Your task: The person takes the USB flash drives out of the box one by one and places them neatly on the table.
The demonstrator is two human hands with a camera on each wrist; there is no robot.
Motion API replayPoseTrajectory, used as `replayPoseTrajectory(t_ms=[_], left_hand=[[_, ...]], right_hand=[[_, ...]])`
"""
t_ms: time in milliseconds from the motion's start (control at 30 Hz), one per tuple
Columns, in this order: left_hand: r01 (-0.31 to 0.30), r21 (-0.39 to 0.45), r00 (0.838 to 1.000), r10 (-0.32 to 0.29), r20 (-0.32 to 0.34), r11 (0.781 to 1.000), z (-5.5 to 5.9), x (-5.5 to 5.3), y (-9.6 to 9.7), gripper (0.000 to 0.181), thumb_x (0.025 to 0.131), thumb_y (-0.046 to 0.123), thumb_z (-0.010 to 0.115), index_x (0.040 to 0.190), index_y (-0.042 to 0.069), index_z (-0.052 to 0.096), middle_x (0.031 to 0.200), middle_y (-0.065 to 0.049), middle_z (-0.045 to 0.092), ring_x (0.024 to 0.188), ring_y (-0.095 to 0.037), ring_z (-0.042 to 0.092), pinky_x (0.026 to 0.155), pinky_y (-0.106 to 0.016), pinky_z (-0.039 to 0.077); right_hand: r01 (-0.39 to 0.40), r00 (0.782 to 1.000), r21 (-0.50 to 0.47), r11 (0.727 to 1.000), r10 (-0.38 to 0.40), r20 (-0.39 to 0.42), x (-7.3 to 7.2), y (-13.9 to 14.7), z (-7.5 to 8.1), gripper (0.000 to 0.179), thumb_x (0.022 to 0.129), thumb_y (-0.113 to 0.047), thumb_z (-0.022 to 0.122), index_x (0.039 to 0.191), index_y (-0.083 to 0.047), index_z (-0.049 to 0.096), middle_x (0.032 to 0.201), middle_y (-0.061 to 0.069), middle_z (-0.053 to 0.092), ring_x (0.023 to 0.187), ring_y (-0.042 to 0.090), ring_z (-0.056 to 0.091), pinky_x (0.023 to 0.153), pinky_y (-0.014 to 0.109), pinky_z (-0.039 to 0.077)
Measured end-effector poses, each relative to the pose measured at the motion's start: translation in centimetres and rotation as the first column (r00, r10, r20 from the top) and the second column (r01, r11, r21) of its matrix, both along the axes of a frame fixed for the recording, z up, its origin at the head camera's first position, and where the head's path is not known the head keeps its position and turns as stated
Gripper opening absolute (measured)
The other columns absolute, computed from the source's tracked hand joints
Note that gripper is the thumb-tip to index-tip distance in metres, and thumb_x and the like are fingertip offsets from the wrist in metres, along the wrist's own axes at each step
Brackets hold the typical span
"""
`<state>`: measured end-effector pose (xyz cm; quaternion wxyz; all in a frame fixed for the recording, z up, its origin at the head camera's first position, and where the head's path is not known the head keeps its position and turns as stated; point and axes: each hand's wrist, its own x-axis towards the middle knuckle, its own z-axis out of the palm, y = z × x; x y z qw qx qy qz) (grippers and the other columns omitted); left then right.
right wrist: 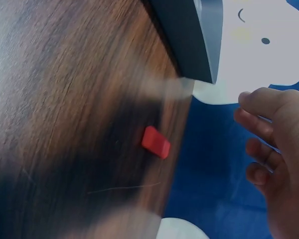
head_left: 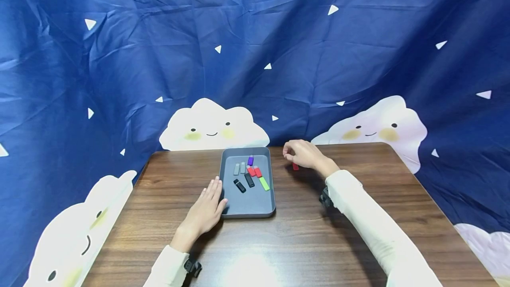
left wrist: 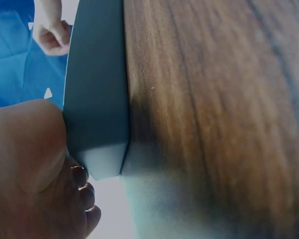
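Note:
A grey tray (head_left: pixel 248 209) lies on the table with several USB sticks in it: a purple one (head_left: pixel 250 160), a lime green one (head_left: pixel 264 184), a black one (head_left: pixel 240 185), and red and pale grey ones. My left hand (head_left: pixel 205 209) rests along the tray's left side, fingers straight; in the left wrist view it lies against the grey wall. To the right of the tray my right hand (head_left: pixel 303 153) hovers with loosely bent fingers and nothing visible in them. Just below it, a red USB stick (right wrist: pixel 156 142) lies on the wood near the table's back edge.
The brown wooden table (head_left: pixel 318 242) ends at the back against a blue curtain (head_left: pixel 255 79) printed with white clouds and triangles. Black wrist cameras sit at both cuffs of the white sleeves (head_left: pixel 370 216).

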<state>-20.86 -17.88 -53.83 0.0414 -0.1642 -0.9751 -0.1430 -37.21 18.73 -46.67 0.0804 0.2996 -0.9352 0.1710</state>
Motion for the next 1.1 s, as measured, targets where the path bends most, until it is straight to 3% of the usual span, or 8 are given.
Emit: replayPoseTrajectory(t_ms=[633, 867, 1000, 1100], left_hand=[[-0.015, -0.011, 0.999, 0.015, 0.033, 1.000, 0.4, 0.1, 0.7, 0.065, 0.114, 0.030, 0.046, 0.164, -0.009, 0.029, 0.176, -0.024, 0.020, 0.164, -0.042, 0.023, 0.133, -0.058, 0.025], [-0.001, -0.013, 1.000, 0.001, -0.018, 1.000, -0.5, -0.1, 0.4, 0.064, 0.114, 0.030, 0.044, 0.164, -0.009, 0.030, 0.175, -0.024, 0.022, 0.163, -0.042, 0.025, 0.132, -0.059, 0.026], [0.002, 0.010, 1.000, -0.001, -0.014, 1.000, -0.2, 0.0, 0.6, 0.064, 0.113, 0.028, 0.046, 0.162, -0.011, 0.032, 0.174, -0.026, 0.024, 0.162, -0.044, 0.027, 0.131, -0.061, 0.026], [0.000, -0.007, 1.000, 0.000, -0.017, 1.000, -0.7, -0.2, 0.5, 0.065, 0.114, 0.030, 0.043, 0.164, -0.009, 0.030, 0.175, -0.025, 0.022, 0.162, -0.043, 0.026, 0.131, -0.060, 0.026]], right_hand=[[-0.128, 0.990, 0.059, 0.990, 0.131, -0.053, 2.1, -3.2, 2.7, 0.005, 0.098, -0.025, 0.074, 0.094, -0.022, 0.074, 0.095, -0.007, 0.073, 0.084, 0.016, 0.066, 0.078, 0.043, 0.058], [-0.155, 0.986, 0.094, 0.983, 0.159, -0.041, 2.8, -4.2, 3.5, 0.004, 0.098, -0.025, 0.075, 0.100, -0.022, 0.076, 0.100, -0.007, 0.075, 0.089, 0.017, 0.069, 0.082, 0.044, 0.059], [-0.160, 0.986, 0.099, 0.982, 0.164, -0.030, 3.2, -4.8, 4.0, 0.006, 0.099, -0.025, 0.075, 0.103, -0.020, 0.077, 0.102, -0.006, 0.076, 0.091, 0.016, 0.071, 0.084, 0.043, 0.060], [-0.172, 0.984, 0.102, 0.980, 0.175, -0.027, 3.4, -5.2, 4.3, 0.007, 0.099, -0.026, 0.075, 0.103, -0.021, 0.076, 0.102, -0.006, 0.076, 0.091, 0.015, 0.070, 0.084, 0.042, 0.061]])
